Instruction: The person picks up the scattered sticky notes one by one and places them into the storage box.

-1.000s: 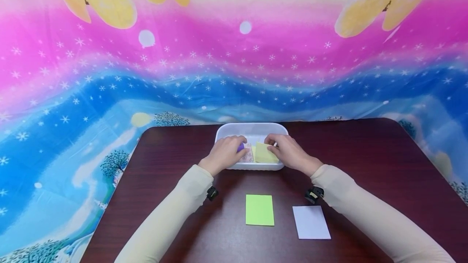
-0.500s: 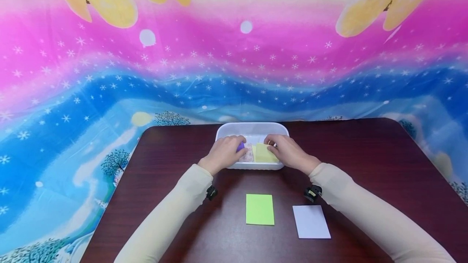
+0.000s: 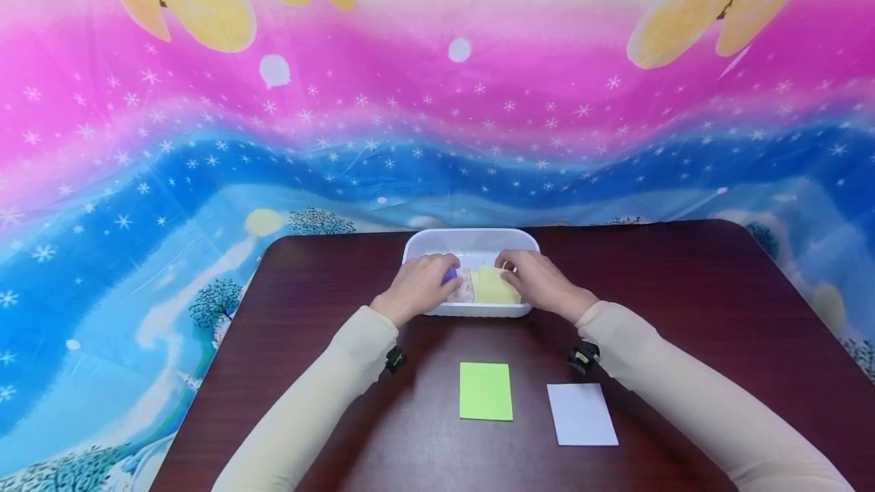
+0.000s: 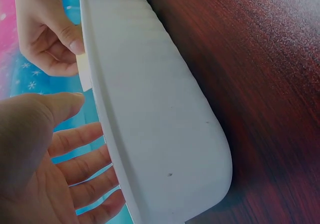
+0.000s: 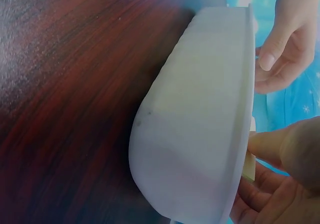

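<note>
In the head view a white plastic tray [image 3: 478, 311] stands at the far side of the table. My right hand [image 3: 543, 279] reaches over its right part and pinches a pale yellow sticky note pad [image 3: 497, 287] between thumb and fingers. My left hand [image 3: 418, 283] hangs over the left part, thumb spread from its fingers, beside a purple object [image 3: 448, 275] and a patterned pinkish pad [image 3: 465, 287]. Whether it touches them cannot be told. In the left wrist view the left fingers [image 4: 85, 166] dip behind the rim, and nothing shows between them and the thumb.
Nearer on the dark wooden table [image 3: 328, 431] lie a bright green sticky note pad [image 3: 485, 392] and a white pad [image 3: 583, 414]. A colourful printed cloth [image 3: 437, 120] hangs behind the table. Each wrist wears a small black device.
Both hands stay in nearly the same place over the tray. The yellow sticky note pad has shifted slightly in the right hand. The green and white pads have not moved.
</note>
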Demonstrator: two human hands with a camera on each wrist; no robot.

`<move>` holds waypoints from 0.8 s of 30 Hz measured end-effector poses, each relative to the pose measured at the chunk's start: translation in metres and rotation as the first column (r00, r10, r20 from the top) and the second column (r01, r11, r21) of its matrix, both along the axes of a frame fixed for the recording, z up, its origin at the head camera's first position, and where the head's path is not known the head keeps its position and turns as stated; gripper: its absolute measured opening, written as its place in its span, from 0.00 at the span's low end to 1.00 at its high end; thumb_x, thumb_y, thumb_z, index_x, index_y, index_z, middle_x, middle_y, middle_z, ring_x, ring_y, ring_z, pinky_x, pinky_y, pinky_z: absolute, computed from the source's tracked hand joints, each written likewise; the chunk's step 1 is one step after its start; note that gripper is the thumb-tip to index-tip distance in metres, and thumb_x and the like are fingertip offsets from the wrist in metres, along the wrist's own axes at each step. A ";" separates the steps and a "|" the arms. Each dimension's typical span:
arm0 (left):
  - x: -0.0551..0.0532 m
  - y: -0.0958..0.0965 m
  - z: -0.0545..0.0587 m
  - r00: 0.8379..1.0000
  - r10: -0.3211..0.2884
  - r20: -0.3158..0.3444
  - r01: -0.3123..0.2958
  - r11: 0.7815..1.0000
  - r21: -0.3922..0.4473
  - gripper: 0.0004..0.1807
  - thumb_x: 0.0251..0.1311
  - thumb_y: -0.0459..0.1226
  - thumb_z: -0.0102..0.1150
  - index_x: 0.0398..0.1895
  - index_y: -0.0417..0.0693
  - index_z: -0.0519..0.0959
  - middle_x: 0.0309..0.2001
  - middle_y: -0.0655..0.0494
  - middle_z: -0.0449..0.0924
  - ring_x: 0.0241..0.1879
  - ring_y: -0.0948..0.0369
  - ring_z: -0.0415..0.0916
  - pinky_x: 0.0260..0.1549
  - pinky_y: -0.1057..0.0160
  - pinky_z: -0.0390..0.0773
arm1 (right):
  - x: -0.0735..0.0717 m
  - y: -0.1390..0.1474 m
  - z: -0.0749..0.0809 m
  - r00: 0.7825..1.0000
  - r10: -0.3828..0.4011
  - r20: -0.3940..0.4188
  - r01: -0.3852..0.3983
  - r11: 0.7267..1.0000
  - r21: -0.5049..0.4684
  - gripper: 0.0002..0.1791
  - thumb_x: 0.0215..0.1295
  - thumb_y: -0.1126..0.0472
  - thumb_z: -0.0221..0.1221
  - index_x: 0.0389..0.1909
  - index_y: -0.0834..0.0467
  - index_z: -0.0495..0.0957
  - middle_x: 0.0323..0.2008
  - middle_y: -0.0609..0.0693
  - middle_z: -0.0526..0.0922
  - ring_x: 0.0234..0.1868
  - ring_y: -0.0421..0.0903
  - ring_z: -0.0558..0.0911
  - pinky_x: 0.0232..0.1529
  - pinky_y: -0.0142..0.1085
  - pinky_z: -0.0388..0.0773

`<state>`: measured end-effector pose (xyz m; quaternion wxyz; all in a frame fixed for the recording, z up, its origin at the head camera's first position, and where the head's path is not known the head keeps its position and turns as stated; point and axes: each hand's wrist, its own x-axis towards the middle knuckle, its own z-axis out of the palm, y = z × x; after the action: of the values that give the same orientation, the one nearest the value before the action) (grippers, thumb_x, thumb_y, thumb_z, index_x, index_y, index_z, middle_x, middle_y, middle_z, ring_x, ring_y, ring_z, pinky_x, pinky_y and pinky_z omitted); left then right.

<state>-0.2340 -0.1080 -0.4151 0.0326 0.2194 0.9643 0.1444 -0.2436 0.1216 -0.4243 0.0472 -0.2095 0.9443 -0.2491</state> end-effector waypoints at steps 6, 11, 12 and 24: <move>-0.001 0.001 -0.002 1.000 -0.008 -0.018 0.007 1.000 -0.004 0.19 0.70 0.46 0.58 0.57 0.46 0.80 0.47 0.51 0.87 0.41 0.56 0.79 0.47 0.53 0.80 | -0.004 0.001 -0.002 1.000 -0.003 0.010 0.003 1.000 0.005 0.11 0.71 0.66 0.59 0.52 0.62 0.82 0.47 0.58 0.87 0.40 0.48 0.82 0.42 0.41 0.81; -0.002 0.001 -0.005 1.000 -0.008 -0.025 0.008 1.000 -0.006 0.18 0.70 0.46 0.58 0.56 0.47 0.80 0.46 0.52 0.87 0.41 0.56 0.80 0.47 0.53 0.80 | -0.006 0.002 -0.002 0.999 -0.014 0.034 0.014 1.000 0.012 0.14 0.70 0.62 0.62 0.53 0.63 0.82 0.47 0.59 0.87 0.38 0.47 0.81 0.40 0.40 0.80; -0.002 0.001 -0.006 1.000 -0.007 -0.024 0.007 1.000 -0.005 0.18 0.70 0.46 0.58 0.56 0.47 0.80 0.46 0.52 0.87 0.41 0.56 0.80 0.48 0.53 0.80 | -0.006 0.001 -0.002 0.999 -0.017 0.037 0.017 1.000 0.013 0.15 0.70 0.61 0.62 0.53 0.63 0.82 0.47 0.59 0.87 0.38 0.47 0.81 0.40 0.40 0.80; -0.002 0.000 -0.008 0.999 -0.011 -0.034 0.011 1.000 -0.005 0.18 0.70 0.47 0.58 0.56 0.48 0.80 0.46 0.52 0.87 0.42 0.56 0.81 0.48 0.52 0.80 | -0.005 -0.002 -0.006 1.000 -0.012 0.020 0.012 1.000 0.016 0.21 0.70 0.54 0.63 0.58 0.63 0.80 0.54 0.60 0.85 0.52 0.53 0.84 0.57 0.51 0.80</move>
<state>-0.2359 -0.1083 -0.4231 0.0173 0.2271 0.9638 0.1383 -0.2491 0.1198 -0.4304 0.0570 -0.2008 0.9470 -0.2441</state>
